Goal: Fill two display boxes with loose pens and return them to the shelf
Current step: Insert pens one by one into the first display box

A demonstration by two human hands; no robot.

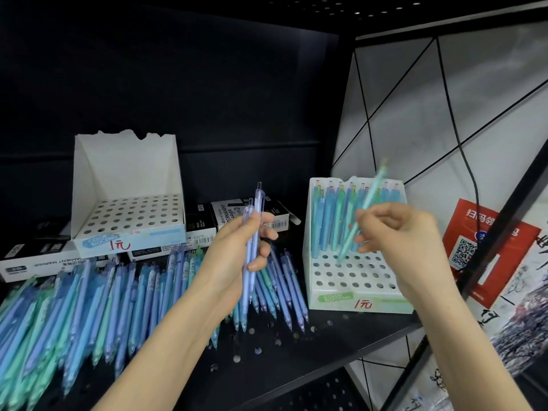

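Backed at twelve o'clock by a matte black panel [207, 84], crossed by one horizontal seam. Floored at six o'clock with a black perforated shelf deck [267, 360], above a second perforated deck [326, 390] at five. Framed at three o'clock by a slanting black metal upright [486, 247]. Walled from one to three o'clock in pale grey marbled panels [489, 99] lined with thin black strips and trailed by a black cable [476, 191]. Hung at four o'clock with a red QR-code poster [468, 221] and ink-brush prints [522, 321]. Lit only by pinpoint lights [370, 14] at twelve.
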